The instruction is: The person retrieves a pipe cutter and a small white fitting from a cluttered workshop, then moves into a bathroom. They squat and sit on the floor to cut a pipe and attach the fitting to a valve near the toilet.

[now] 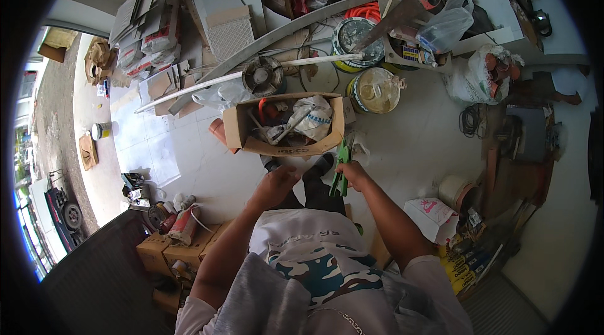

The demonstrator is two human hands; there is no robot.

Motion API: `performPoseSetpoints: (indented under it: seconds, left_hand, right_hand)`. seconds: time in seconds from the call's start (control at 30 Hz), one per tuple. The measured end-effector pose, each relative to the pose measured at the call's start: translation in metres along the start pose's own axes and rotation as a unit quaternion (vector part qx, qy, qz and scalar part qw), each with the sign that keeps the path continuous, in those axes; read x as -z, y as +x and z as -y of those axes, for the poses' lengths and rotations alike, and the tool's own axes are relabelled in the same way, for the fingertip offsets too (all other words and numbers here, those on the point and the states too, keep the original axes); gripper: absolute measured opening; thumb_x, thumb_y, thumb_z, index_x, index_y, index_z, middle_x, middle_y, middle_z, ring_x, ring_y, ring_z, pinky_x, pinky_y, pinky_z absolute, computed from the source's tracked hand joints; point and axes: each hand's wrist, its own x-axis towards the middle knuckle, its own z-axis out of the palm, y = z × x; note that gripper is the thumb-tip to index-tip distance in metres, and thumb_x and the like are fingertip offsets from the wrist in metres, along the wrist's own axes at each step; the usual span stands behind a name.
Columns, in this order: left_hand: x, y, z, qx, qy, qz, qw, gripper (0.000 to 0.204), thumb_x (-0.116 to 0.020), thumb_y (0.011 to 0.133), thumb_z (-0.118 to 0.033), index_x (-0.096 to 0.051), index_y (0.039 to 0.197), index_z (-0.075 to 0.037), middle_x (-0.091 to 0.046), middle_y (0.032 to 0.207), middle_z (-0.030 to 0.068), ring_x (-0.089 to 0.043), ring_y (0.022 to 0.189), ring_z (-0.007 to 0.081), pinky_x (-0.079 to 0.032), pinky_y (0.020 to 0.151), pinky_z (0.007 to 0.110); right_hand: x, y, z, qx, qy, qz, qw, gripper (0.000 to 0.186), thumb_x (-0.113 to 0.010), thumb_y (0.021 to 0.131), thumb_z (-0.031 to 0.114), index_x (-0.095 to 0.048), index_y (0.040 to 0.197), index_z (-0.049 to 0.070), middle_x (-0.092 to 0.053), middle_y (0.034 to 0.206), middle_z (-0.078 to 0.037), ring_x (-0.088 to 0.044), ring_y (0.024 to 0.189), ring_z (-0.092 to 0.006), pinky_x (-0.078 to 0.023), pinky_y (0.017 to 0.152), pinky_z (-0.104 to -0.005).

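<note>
My right hand (352, 174) grips a green-handled tool (342, 165), held upright just in front of an open cardboard box (289, 144). The box holds white bags, an orange item and loose parts. My left hand (275, 185) is curled closed a little to the left, below the box's front wall; whether it holds anything small I cannot tell. Both forearms come up from my torso, and my dark shoes (324, 164) show between the hands on the white tiled floor.
Behind the box lie a round metal fan part (262, 75), long white pipes (251, 74), two paint buckets (376, 90) and stacked boards (226, 5). Bags and a white bucket (454, 190) sit at right. Small cartons with power tools (179, 228) stand at left.
</note>
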Motion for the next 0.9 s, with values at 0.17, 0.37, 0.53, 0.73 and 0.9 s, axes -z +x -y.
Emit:
performPoseSetpoints:
  seconds: [0.17,0.37,0.53,0.73,0.9]
  left_hand:
    - [0.05,-0.031,0.155,0.152,-0.067,-0.172,0.971,0.044,-0.064,0.095,-0.034,-0.063,0.117,0.004,-0.073,0.084,0.0143,-0.071,0.075,0.022,-0.054,0.069,0.034]
    - [0.071,-0.155,0.33,0.446,-0.307,-0.28,0.793,0.044,-0.062,0.098,-0.035,-0.06,0.124,0.0,-0.067,0.092,0.0078,-0.067,0.074,0.0175,-0.054,0.062,0.032]
    - [0.065,-0.217,0.377,0.515,-0.294,-0.253,0.764,0.042,-0.063,0.097,-0.03,-0.062,0.122,0.004,-0.064,0.083,0.0055,-0.063,0.067,0.0161,-0.047,0.054,0.029]
    - [0.089,-0.177,0.364,0.433,-0.326,-0.213,0.813,0.043,-0.063,0.097,-0.034,-0.062,0.121,0.001,-0.066,0.09,0.0056,-0.065,0.075,0.0157,-0.051,0.062,0.03]
    - [0.135,-0.105,0.343,0.363,-0.305,-0.212,0.854,0.044,-0.063,0.097,-0.036,-0.061,0.122,-0.001,-0.068,0.094,0.0062,-0.066,0.08,0.0151,-0.052,0.067,0.03]
  right_hand:
    - [0.027,0.015,-0.03,0.045,-0.454,-0.156,0.876,0.043,-0.057,0.084,0.026,-0.066,0.111,-0.006,-0.066,0.115,-0.028,-0.066,0.105,-0.042,-0.052,0.092,-0.0477]
    - [0.042,0.0,-0.071,-0.015,-0.453,-0.212,0.866,0.04,-0.058,0.081,0.028,-0.069,0.1,-0.006,-0.068,0.103,-0.03,-0.067,0.099,-0.0435,-0.054,0.085,-0.0472]
    - [0.018,-0.004,-0.071,-0.032,-0.367,-0.137,0.919,0.039,-0.059,0.078,0.025,-0.068,0.1,-0.006,-0.069,0.099,-0.029,-0.066,0.097,-0.0446,-0.051,0.085,-0.0479]
    - [-0.056,0.013,-0.03,0.106,-0.388,-0.209,0.891,0.028,-0.063,0.074,0.023,-0.066,0.079,-0.004,-0.066,0.07,-0.019,-0.066,0.069,-0.0325,-0.051,0.068,-0.0444]
    - [-0.108,0.007,0.018,0.153,-0.367,-0.127,0.909,0.028,-0.065,0.075,0.023,-0.064,0.085,-0.003,-0.066,0.074,-0.018,-0.065,0.07,-0.031,-0.051,0.071,-0.0423]
